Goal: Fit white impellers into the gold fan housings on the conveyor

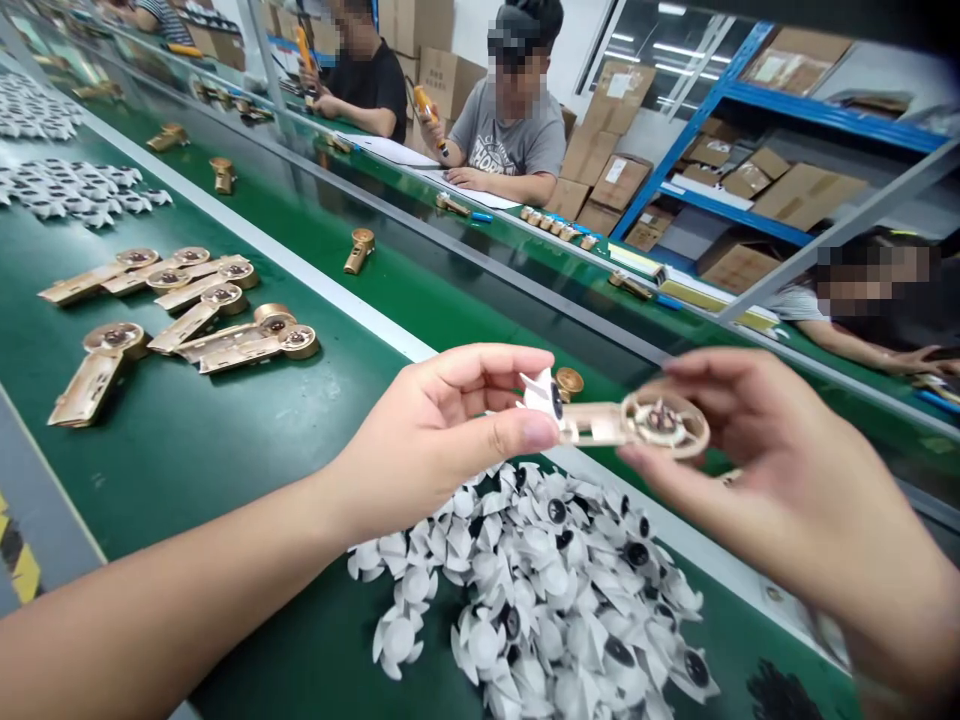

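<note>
My left hand (pixel 450 420) pinches a small white fan blade (pixel 541 393) between thumb and fingers. My right hand (pixel 757 470) grips a gold handheld fan body (pixel 637 422) by its round ring end, with the handle pointing left toward the blade. Both are held above a heap of white fan blades (pixel 540 590) lying on the green belt (pixel 187 450).
Several gold fan bodies (pixel 187 310) lie on the belt at left, with more white blades (pixel 67 185) further back. Single gold bodies (pixel 358 250) ride the far belt. Three people sit across the line, two holding orange tools. Blue shelves (pixel 757 150) carry cardboard boxes.
</note>
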### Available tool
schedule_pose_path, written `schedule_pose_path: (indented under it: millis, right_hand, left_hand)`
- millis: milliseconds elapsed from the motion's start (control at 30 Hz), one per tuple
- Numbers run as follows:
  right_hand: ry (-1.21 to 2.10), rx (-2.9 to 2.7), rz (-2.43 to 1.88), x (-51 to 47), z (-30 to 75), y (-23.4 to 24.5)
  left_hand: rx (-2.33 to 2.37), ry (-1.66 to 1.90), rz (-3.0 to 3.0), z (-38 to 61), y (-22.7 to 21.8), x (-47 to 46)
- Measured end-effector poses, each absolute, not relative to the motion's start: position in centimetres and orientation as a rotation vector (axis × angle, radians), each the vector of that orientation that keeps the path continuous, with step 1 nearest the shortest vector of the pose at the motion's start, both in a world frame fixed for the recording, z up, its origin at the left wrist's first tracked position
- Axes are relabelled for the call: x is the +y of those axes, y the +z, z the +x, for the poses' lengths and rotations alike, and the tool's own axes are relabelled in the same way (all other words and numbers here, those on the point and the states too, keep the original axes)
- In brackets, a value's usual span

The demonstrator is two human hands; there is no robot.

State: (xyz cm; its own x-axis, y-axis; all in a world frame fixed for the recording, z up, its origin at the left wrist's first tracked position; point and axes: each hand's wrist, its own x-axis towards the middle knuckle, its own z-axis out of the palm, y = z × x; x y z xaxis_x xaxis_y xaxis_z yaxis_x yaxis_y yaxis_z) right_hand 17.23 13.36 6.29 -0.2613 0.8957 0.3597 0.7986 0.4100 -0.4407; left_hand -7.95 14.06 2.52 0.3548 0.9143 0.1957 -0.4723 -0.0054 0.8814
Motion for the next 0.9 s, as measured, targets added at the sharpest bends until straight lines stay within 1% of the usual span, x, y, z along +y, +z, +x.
schedule_pose_path:
  millis: [67, 100, 200, 267, 533, 767, 900]
  right_hand:
    - [0.303, -2.057, -1.416, 9.4, 17.0, 5.9]
    - [0.287, -2.087, -1.4, 8.0, 16.7, 5.6]
    - [0.132, -2.195, -1.304, 5.9, 15.8, 4.7]
    - [0.072, -2.225, -1.258, 5.5, 15.4, 4.6]
    - [-0.005, -2.348, -1.161, 5.5, 16.3, 4.5]
    - [-0.26, -2.477, -1.15, 4.8, 16.5, 3.7]
    - [-0.325, -2.492, -1.145, 4.3, 16.1, 3.7]
  left_hand:
    - [0.515, 1.104, 1.1, -7.6, 2.5, 13.3]
    - [0.508, 1.053, 1.099, -7.3, 2.4, 12.9]
    - [0.441, 0.884, 1.105, -6.6, 1.9, 11.9]
    - [0.408, 0.834, 1.133, -6.4, 1.7, 11.5]
    - [0.471, 0.922, 1.452, -6.5, 1.8, 11.8]
    - [0.52, 0.881, 1.442, -6.6, 1.6, 11.6]
    - [0.537, 0.867, 1.47, -6.6, 1.7, 11.6]
